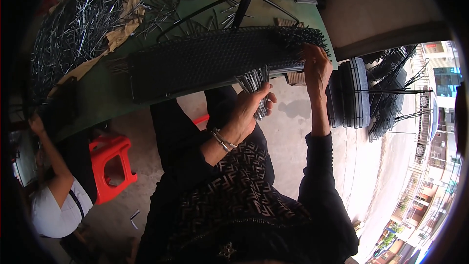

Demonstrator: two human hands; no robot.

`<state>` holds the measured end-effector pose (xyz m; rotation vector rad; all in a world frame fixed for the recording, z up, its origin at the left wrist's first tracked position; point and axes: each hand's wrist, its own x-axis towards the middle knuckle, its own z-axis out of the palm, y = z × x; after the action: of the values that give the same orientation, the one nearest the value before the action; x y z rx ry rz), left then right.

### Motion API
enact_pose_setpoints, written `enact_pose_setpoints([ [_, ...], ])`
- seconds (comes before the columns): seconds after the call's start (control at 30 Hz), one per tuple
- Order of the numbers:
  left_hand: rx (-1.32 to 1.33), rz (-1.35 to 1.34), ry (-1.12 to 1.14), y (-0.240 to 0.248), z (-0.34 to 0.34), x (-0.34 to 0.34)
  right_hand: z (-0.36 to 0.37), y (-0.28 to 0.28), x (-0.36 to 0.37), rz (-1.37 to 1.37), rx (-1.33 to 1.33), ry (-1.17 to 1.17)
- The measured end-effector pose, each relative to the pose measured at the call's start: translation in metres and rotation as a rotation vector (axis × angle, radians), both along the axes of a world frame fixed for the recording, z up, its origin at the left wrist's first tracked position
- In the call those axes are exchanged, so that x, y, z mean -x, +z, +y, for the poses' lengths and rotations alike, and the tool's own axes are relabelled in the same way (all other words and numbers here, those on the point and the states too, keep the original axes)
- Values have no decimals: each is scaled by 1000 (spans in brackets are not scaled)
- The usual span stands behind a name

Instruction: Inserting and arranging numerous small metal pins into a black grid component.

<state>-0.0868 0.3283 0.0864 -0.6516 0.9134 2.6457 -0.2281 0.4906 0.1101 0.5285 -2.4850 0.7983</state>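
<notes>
My left hand (251, 102) is wrapped round a bundle of thin, dark, shiny strips (255, 81), held just off the near edge of a long black mesh panel (195, 58). The strips fan out above the thumb, and some poke out below the fingers. At the panel's right end my right hand (316, 68) has its fingers drawn together against the mesh; what they hold, if anything, is hidden. A dense cluster of short black pieces (300, 35) stands up from the panel beside those fingers. The panel lies on a green table (97, 93).
Loose strips fill a torn brown paper sack (122, 36) at the far left; more lie scattered across the table. A black wire frame (239, 7) rises behind the panel. Stacked mesh panels (354, 93) stand at right. Another person (61, 195) sits at left near a red stool (113, 166).
</notes>
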Motion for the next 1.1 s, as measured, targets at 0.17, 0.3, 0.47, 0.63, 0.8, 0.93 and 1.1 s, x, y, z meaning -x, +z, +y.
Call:
enact_pose_setpoints([
  [0.17, 4, -25, -4, 7, -2, -1, 1, -1, -6, -5, -11, -58],
  [0.3, 19, 2, -3, 7, -2, -1, 6, -5, -6, -45, 40, -71],
  [0.47, 33, 11, -2, 7, -2, -1, 2, 5, -12, -68, -88, -214],
  [0.63, 21, 27, 0, 8, -2, -2, 7, 12, -14, -101, -175, -177],
  [0.8, 34, 26, -7, 11, -4, -3, 10, 18, -21, -156, -193, -136],
  [0.93, 43, 37, -14, 13, -3, -4, 13, 14, -6, -108, -208, -97],
  [1.1, 58, 31, -33, 13, -5, -5, 10, 13, -3, -101, -193, -4],
])
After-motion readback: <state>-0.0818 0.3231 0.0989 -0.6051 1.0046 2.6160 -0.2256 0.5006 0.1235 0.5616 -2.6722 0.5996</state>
